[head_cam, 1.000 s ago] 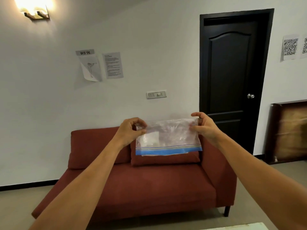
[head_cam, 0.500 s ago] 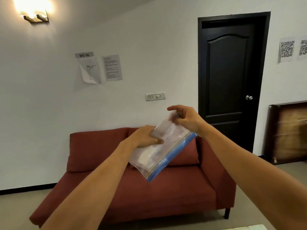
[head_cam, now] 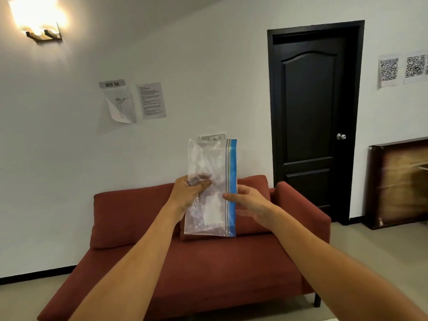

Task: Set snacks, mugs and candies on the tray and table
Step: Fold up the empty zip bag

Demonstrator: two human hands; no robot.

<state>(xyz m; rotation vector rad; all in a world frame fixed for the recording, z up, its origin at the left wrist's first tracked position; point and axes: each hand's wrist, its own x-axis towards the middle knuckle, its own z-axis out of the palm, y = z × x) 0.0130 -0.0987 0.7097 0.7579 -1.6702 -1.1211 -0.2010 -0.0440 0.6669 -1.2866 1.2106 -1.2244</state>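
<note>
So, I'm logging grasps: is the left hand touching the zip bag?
Touching. Head view shows the left hand gripping the zip bag, thumb across its front, fingers visible behind the clear plastic.

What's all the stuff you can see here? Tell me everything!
Clear plastic zip bag with blue strip: one, see-through, held upright before the sofa.
Red fabric sofa: one, red, against the wall.
Black panelled door: one, black, right, shut.
Glowing wall lamp: one, yellowish, top left.
Printed paper sheets: two, white, on the wall.
QR code sheets: two, white, far right.
Wooden board: one, brown, leaning at right.
Left hand: one, grips the bag's middle.
Right hand: one, touches the blue strip.
</note>
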